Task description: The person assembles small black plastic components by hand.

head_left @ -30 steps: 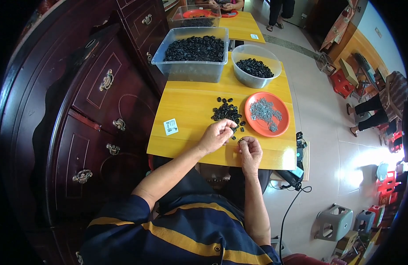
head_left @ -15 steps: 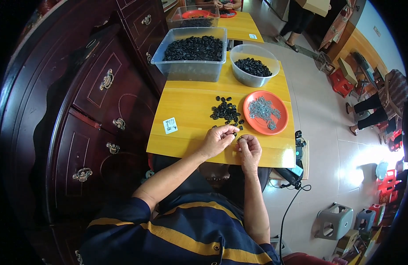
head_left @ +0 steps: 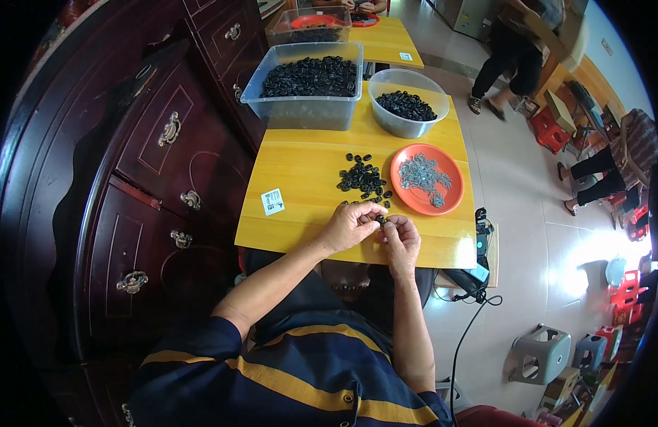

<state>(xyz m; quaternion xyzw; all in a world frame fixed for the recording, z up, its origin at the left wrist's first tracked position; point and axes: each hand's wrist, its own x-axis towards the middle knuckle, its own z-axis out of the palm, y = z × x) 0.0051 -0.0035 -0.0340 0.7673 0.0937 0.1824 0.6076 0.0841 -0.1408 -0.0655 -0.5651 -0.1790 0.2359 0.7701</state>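
My left hand [head_left: 352, 225] and my right hand [head_left: 401, 240] meet over the near edge of a yellow table [head_left: 300, 171], fingertips pinched together on a small black ring-shaped part [head_left: 381, 220]. Just beyond them lies a loose pile of the same black parts [head_left: 362, 178]. To its right stands an orange plate [head_left: 407, 196] holding several small grey metal pieces [head_left: 425, 174].
A clear rectangular bin [head_left: 307, 84] and a round clear bowl [head_left: 407, 103], both full of black parts, stand at the table's far end. A white sticker [head_left: 272, 201] lies left. Dark wooden cabinet [head_left: 151, 178] along the left. Cables and a device [head_left: 478, 242] at right; people and stools beyond.
My left hand has drawn back from the pile of black parts toward my right hand, and both now pinch a part together near the table edge.
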